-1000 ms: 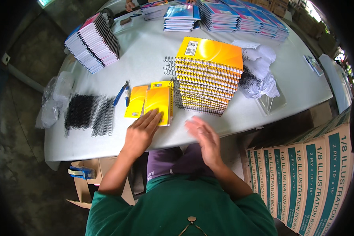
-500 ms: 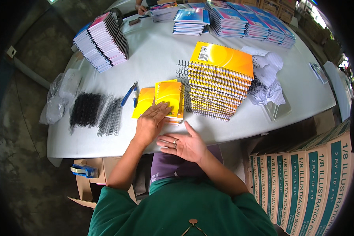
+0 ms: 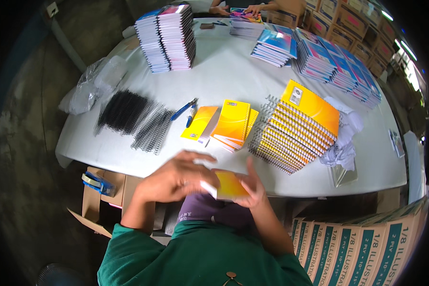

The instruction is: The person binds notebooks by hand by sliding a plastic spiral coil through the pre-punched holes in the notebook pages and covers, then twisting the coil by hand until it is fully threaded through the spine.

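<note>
A small yellow-orange notebook (image 3: 232, 185) is held over the table's front edge, a white page edge showing at its left end. My right hand (image 3: 253, 189) grips its right end, thumb raised. Slightly blurred, my left hand (image 3: 176, 177) closes over its left end, hiding that part. Beyond my hands lie a short pile of yellow notebooks (image 3: 231, 121) and another yellow notebook (image 3: 199, 125), its cover partly lifted. To the right stands a tall stack of spiral-bound yellow notebooks (image 3: 302, 126), with loose coil ends sticking out on its left side.
Black spiral coils (image 3: 124, 112) lie at left, near blue-handled pliers (image 3: 183, 109) and a plastic bag (image 3: 93, 86). Tall notebook stacks (image 3: 167, 40) and blue notebooks (image 3: 319, 62) stand farther back, where another person's hands (image 3: 252, 8) rest on a pile. Cartons (image 3: 357, 243) stand lower right.
A yellow notebook has come off the short pile into my hands, nearer my body. My right hand, empty before, now grips it. The view has shifted, showing more of the far side.
</note>
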`<control>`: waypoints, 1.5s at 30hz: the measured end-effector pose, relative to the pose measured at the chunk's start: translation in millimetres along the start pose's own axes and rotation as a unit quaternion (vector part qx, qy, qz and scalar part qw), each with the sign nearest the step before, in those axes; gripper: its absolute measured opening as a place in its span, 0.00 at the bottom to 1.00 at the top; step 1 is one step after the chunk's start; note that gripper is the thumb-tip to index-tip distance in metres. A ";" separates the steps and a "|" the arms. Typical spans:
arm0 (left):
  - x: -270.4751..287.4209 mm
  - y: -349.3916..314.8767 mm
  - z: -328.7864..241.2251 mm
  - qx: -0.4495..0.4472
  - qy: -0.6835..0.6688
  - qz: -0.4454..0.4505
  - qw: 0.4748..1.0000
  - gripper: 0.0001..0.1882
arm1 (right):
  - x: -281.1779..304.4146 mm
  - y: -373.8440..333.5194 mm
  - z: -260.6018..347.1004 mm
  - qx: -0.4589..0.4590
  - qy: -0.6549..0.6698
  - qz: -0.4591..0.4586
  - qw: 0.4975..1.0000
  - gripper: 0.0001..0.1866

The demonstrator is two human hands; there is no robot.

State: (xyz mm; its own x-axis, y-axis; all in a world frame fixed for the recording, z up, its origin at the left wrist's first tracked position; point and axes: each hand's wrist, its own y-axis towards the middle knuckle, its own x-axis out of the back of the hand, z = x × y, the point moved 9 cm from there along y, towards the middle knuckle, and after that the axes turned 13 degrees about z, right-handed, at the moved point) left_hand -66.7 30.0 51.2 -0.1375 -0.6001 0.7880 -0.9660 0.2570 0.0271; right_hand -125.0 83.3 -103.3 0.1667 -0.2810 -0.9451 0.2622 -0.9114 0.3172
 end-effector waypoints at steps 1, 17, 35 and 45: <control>3.6 -4.0 3.2 0.009 -0.015 -0.027 0.999 0.16 | 10.0 -7.7 -0.1 -0.001 -0.064 -0.061 0.996 0.30; 22.7 -93.9 211.0 0.523 0.295 -0.324 0.731 0.14 | -15.2 -12.0 63.7 0.086 -0.790 -0.172 0.583 0.16; -9.9 -27.8 127.3 0.281 -0.112 -0.133 0.944 0.17 | -29.2 -16.4 71.8 0.162 -0.801 -0.180 0.548 0.15; -24.9 -13.9 133.8 0.279 -0.119 -0.136 0.943 0.15 | -21.4 -19.2 73.8 0.150 -0.783 -0.204 0.568 0.14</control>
State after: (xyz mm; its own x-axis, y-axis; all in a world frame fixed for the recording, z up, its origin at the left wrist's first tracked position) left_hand -79.1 -59.9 -51.1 0.1508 -0.7559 0.6371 -0.9285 -0.3294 -0.1712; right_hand -203.7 84.7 -94.9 -0.9612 0.2642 0.0794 -0.2386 -0.9407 0.2410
